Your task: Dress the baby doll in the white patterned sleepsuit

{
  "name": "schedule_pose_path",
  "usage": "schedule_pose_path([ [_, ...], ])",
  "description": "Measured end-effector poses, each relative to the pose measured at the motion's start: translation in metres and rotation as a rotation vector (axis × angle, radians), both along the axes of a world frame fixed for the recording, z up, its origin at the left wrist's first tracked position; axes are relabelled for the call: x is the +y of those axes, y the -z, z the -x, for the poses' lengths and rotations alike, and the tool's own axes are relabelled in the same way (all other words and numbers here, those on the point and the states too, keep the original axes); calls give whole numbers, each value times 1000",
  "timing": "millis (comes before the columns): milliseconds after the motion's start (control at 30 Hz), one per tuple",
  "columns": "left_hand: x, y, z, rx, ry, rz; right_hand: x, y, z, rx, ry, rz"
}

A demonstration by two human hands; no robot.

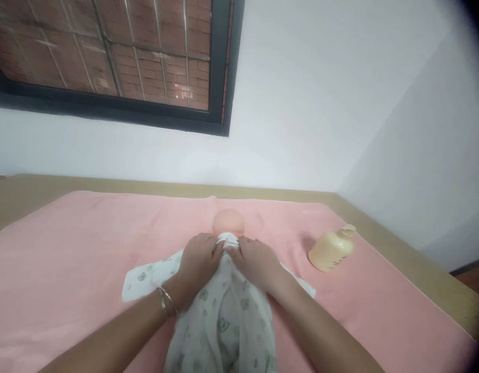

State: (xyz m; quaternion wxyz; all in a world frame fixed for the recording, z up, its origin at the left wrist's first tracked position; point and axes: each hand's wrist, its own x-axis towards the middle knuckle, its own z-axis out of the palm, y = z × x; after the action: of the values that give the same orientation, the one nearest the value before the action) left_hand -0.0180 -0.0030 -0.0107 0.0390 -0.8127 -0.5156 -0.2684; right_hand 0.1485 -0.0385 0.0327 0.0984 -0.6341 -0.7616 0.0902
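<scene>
A doll's bare, rounded head (228, 221) shows just beyond my hands, its face hidden from me. White baby clothes (224, 316) with small green animal prints cover its body, one sleeve (146, 278) spread out to the left and the other partly under my right arm. My left hand (200, 259) is closed on the neckline from the left, thumb against the cloth. From the right, my right hand (257, 259) pinches the same neckline, its thumb close to the left one. A bracelet circles my left wrist.
A pink blanket (68, 274) lies under the doll on a wooden surface (430, 264). To the right, a cream baby bottle (330, 251) rests tilted on its side. Behind stand a white wall (294, 103) and a dark-framed window (220, 62) with bars.
</scene>
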Motion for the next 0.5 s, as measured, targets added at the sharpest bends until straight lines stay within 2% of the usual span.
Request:
schedule_pose_path([
  [100, 1, 1, 0, 18, -19, -12, 3, 4, 0, 0, -10, -7],
  [300, 3, -5, 1, -54, -32, 167, 1, 11, 2, -33, 1, -18],
  [500, 3, 3, 0, -18, -27, 15, -12, 10, 10, -64, 8, -102],
])
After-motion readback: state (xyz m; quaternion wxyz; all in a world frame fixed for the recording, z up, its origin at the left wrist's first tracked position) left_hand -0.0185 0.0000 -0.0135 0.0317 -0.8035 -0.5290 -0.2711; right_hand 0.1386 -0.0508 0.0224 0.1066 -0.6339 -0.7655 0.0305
